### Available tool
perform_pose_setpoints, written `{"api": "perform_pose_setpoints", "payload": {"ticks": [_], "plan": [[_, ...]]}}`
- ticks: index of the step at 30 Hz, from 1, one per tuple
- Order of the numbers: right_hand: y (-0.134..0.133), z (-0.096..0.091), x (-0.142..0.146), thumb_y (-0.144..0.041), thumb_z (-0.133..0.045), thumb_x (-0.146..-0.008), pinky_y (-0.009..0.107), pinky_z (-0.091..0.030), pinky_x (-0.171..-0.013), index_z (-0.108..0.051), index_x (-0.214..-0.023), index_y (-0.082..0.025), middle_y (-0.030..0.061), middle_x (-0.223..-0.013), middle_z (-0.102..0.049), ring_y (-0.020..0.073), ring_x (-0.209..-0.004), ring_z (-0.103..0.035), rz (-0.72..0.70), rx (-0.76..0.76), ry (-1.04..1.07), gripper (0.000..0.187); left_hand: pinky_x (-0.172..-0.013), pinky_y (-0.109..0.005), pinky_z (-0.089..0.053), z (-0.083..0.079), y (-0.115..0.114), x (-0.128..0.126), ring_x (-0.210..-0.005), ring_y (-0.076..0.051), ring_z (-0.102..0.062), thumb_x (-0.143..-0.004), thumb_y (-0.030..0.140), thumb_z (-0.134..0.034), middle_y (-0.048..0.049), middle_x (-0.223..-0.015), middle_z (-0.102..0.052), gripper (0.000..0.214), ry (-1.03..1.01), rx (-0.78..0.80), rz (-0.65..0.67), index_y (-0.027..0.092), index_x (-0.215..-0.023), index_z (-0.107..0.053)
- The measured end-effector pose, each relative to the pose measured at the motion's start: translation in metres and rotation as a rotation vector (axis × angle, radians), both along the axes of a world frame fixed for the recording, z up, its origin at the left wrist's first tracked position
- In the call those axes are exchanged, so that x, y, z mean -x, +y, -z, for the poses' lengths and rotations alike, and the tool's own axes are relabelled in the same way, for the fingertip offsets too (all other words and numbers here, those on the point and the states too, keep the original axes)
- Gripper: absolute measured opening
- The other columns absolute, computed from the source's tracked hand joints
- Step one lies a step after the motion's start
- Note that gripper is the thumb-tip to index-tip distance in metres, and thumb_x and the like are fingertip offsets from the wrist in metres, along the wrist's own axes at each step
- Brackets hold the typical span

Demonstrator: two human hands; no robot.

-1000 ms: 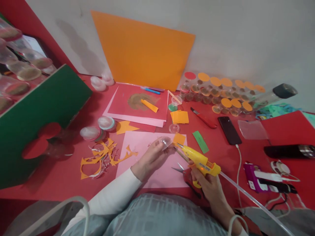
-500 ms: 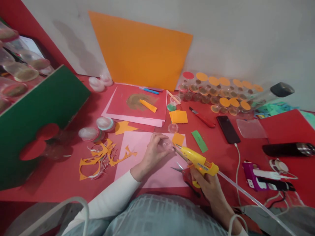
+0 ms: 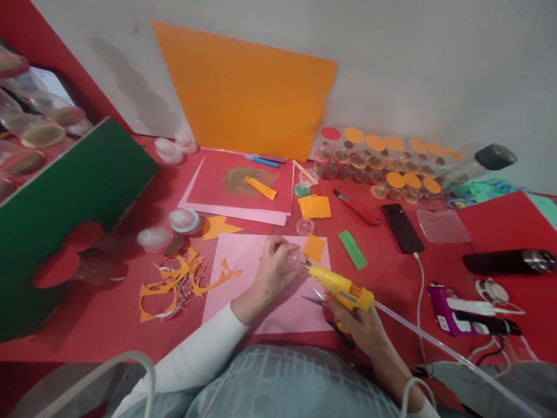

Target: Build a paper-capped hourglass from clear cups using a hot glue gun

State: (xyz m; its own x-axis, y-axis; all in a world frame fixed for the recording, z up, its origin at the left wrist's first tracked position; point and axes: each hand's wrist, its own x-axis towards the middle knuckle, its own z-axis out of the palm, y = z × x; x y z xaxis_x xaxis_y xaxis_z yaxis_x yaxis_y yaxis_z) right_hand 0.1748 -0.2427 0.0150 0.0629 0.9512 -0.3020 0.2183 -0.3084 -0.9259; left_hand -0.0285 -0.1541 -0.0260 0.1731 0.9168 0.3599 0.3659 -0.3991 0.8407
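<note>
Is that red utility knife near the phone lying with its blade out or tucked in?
Out. The red utility knife lies flat on the red table, and a short grey blade shows at its upper-left tip, pointing away from the phone.

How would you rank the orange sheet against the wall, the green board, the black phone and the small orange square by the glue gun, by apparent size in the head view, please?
1. Orange sheet and green board: too alike to rank, and the board is nearer the camera.
2. Black phone.
3. Small orange square.
</note>
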Motion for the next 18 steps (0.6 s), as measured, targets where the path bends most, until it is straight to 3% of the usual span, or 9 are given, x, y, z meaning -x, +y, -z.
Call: {"api": "perform_pose_setpoints", "payload": {"ticks": [5,12,18], "plan": [[-0.003,0.008,-0.008,-0.061,-0.075,-0.075,0.021,-0.045,-0.040,-0.077,-0.090,-0.014,-0.0005,-0.053,-0.058,0.0114,-0.045,-0.051,0.141,-0.063,0.009,0.049,-0.093,-0.042,-0.048,-0.009,0.006,0.003,-0.101,-0.026,-0.059,-0.064,0.038,-0.090,-0.0063,-0.101,-0.063,0.043,-0.228,0.239,-0.012,0.023,-0.099,-0.069],[-0.001,0.007,-0.008,-0.058,-0.076,-0.074,0.021,-0.045,-0.039,-0.076,-0.087,-0.015,-0.0027,-0.050,-0.055,0.0111,-0.043,-0.051,0.248,-0.094,0.047,0.045,-0.073,-0.034,-0.052,-0.024,0.005,-0.001,-0.074,-0.018,-0.064,-0.055,0.048,-0.094,-0.0011,-0.083,-0.066,0.057,-0.956,0.812,0.205,0.019,-0.095,-0.066],[0.003,-0.012,-0.001,-0.054,-0.075,-0.074,0.022,-0.047,-0.040,-0.075,-0.088,-0.016,-0.0021,-0.051,-0.058,0.0121,-0.043,-0.053,0.220,-0.096,0.032,0.041,-0.073,-0.030,-0.055,-0.027,-0.001,-0.007,-0.075,-0.017,-0.067,-0.051,0.039,-0.098,-0.0027,-0.084,-0.069,0.057,-1.179,0.913,0.298,0.016,-0.092,-0.066]]}}
